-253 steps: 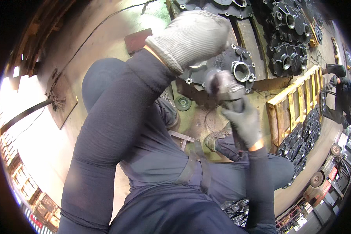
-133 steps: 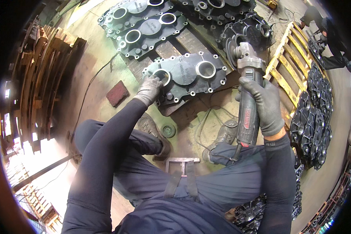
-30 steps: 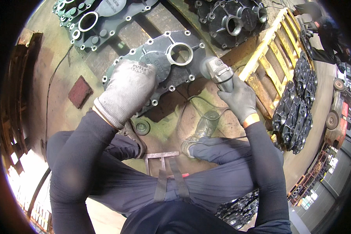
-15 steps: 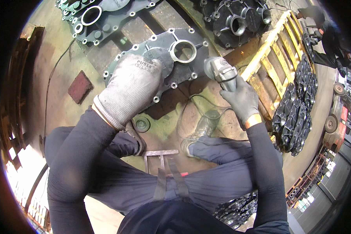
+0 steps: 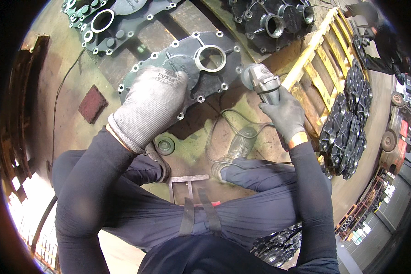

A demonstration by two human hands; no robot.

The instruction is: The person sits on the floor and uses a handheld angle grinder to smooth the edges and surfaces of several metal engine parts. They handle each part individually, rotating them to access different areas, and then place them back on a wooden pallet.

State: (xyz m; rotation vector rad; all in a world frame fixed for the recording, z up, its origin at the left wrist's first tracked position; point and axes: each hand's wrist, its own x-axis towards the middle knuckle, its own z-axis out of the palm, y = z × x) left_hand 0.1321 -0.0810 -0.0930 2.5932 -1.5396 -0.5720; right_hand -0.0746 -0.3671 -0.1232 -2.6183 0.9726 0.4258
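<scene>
A grey cast metal cover plate [image 5: 214, 75] with a round bore and bolt holes lies flat on the floor in front of me. My left hand [image 5: 153, 107], in a light grey knit glove, rests palm-down on its near left part and hides that area. My right hand [image 5: 283, 114], in a dark glove, grips an angle grinder [image 5: 260, 82] just right of the plate's edge. The grinder's cable [image 5: 228, 132] loops over the floor toward my foot.
More cast covers [image 5: 109, 23] and dark housings [image 5: 271, 20] lie beyond. A yellow wooden pallet [image 5: 322, 59] and stacked dark castings [image 5: 347, 132] stand at right. A red abrasive block [image 5: 92, 104] and a round disc [image 5: 164, 145] lie at left. Another person [image 5: 381, 39] stands far right.
My left hand has slid down and left along the plate over the last second. The grinder has stayed beside the plate's right edge. Earlier I held the grinder higher, nearer my head.
</scene>
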